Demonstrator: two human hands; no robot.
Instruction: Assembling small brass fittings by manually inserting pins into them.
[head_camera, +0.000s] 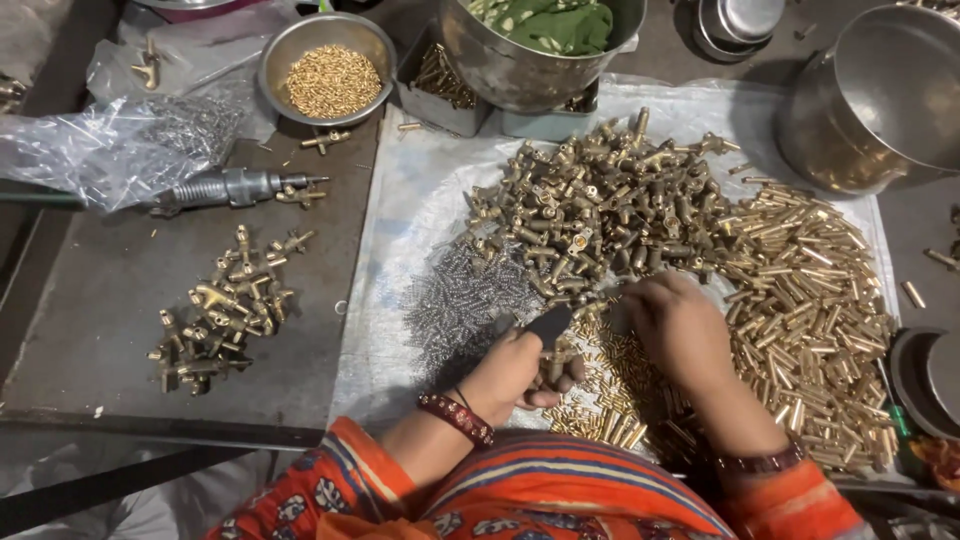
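Upper left, a steel bowl holds brass pins. Left hand grips a fitting; right hand, fingers curled, rests in brass parts. Bare worktop left.

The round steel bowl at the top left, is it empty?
No, the round steel bowl holds a heap of small brass pieces.

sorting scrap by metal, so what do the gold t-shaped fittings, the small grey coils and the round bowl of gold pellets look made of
The heaped gold T-shaped fittings look like brass: yellow metal with a dull, slightly tarnished sheen. The small grey coils look like steel wire springs, silvery and thin. The round bowl appears to be stainless steel, with a brushed grey rim that reflects light; the pellets in it look like brass too, though brighter.
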